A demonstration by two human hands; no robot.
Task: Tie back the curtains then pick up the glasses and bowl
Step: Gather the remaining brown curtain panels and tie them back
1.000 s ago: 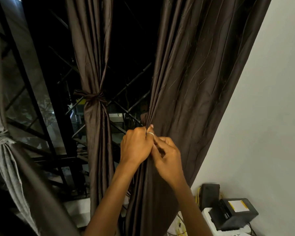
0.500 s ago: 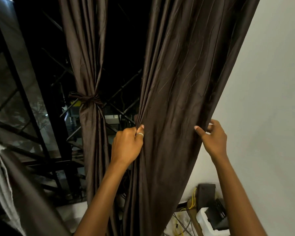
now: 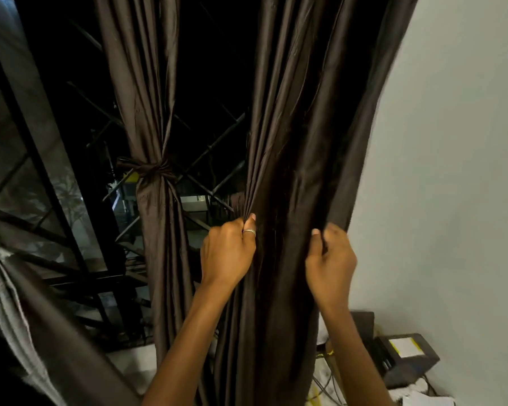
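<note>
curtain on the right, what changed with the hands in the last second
The right hand left the left hand, reached to the wall-side edge of the loose curtain, gripped it and drew it inward. The left hand kept holding the gathered folds; the tied curtain stayed tied.

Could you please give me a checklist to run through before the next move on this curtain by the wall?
1. Left hand grips the gathered folds of the right curtain: ok.
2. Right hand grips its wall-side edge: ok.
3. Whole curtain bunched into one bundle: not ok, fabric spreads between the hands.
4. Something to tie this curtain with: cannot tell, none in view.
5. Middle curtain tied with its band: ok.
</note>
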